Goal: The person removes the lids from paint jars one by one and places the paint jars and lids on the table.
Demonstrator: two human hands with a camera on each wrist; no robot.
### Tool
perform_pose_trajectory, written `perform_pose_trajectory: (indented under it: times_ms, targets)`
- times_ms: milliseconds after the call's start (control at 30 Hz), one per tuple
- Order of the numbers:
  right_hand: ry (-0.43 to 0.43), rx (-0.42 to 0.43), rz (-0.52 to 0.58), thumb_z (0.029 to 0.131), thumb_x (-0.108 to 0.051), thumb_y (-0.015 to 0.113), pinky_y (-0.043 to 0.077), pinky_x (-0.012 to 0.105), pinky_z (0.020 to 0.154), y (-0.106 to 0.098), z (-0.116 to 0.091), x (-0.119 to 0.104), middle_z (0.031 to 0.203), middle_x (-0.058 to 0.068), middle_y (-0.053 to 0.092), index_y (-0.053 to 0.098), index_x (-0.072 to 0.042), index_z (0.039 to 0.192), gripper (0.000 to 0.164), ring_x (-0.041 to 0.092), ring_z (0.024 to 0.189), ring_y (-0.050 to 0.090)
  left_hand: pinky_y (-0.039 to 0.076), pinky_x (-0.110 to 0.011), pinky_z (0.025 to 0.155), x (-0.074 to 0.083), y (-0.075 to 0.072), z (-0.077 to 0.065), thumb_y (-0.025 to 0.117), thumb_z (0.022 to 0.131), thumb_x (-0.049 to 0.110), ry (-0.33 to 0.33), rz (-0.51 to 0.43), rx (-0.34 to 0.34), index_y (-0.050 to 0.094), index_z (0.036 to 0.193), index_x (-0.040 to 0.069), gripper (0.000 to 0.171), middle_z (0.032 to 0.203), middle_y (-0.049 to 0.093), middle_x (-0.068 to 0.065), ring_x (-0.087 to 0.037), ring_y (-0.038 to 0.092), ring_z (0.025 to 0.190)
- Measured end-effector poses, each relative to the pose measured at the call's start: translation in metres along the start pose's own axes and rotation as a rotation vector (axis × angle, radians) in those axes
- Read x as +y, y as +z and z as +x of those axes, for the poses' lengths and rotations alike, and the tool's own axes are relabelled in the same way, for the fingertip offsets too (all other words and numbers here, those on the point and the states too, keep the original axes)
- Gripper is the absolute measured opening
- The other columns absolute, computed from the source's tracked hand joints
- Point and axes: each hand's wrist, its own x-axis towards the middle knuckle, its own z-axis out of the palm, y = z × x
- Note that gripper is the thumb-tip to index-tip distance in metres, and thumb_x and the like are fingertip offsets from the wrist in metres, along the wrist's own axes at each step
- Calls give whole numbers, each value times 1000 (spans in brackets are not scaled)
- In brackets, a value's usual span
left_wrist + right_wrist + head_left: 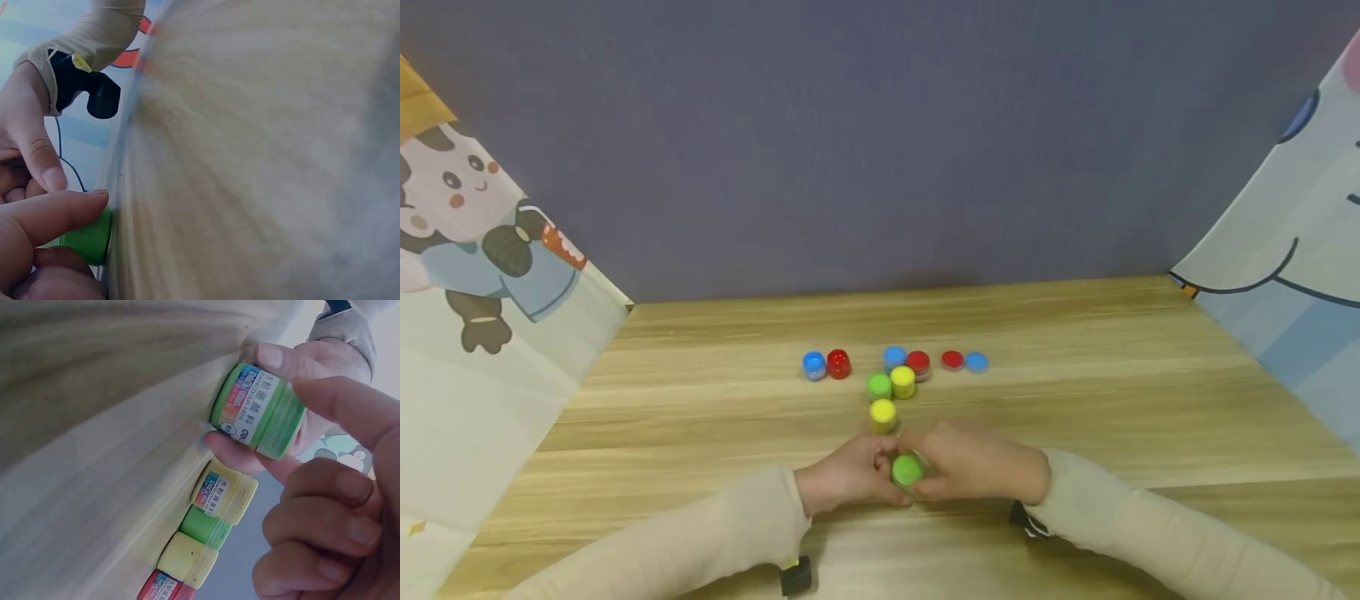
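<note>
A green-lidded paint jar (pixel 907 469) stands on the wooden table between both hands, its printed label showing in the right wrist view. My left hand (pixel 853 472) grips its body from the left, thumb on one side and fingers on the other. From the right, my right hand (pixel 973 460) has its thumb and index finger at the jar's lid (pixel 282 422), the remaining fingers curled. Just beyond the hands is a yellow paint jar (pixel 883 416). Behind it sit another green jar (pixel 879 387) and another yellow jar (pixel 903 382).
Farther back are a blue-lidded jar (pixel 894 358) and a red-lidded jar (pixel 918 365). Left of them stand an open blue jar (pixel 814 366) and an open red jar (pixel 838 364). To the right lie a red lid (pixel 952 360) and a blue lid (pixel 977 362).
</note>
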Motion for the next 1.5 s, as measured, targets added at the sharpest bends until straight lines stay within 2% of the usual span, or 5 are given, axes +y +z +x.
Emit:
perform_pose_trajectory:
  times_ms: [167,333,567,1133,1500]
  targets:
    - [44,13,-16,81,-39,71,36,17,47,0,0,-4,60,-12,44,62,-12,102,35,-1,51,37,32,-16,46,-1,0,0,74,68,-8,5,-10,13,61,118,4,53,55,45,3,-6,37,48]
    - [122,52,-52,84,-40,67,31,19,42,2,0,-10,54,-12,36,57,-16,83,26,1,47,34,33,-16,46,-3,1,3,76,66,-8,10,2,41,62,118,4,55,55,45,3,-6,38,49]
    - [195,79,-116,84,-39,66,27,19,40,2,2,-17,52,-10,34,46,-18,66,33,3,45,32,34,-15,47,-3,2,4,76,66,-10,15,-6,57,65,111,4,48,53,45,3,-5,37,47]
    - [188,13,-101,83,-32,68,31,19,42,-1,7,-20,54,-8,38,47,-17,62,33,4,47,34,33,-16,46,-3,2,1,76,69,-7,55,-5,24,66,110,5,44,55,48,2,-6,38,48]
    - [148,-22,-88,81,-37,72,34,18,45,-3,10,-17,57,-8,42,53,-16,66,31,3,50,36,39,-14,50,-5,2,1,74,71,-8,36,-13,22,70,102,6,34,52,44,4,-4,36,46]
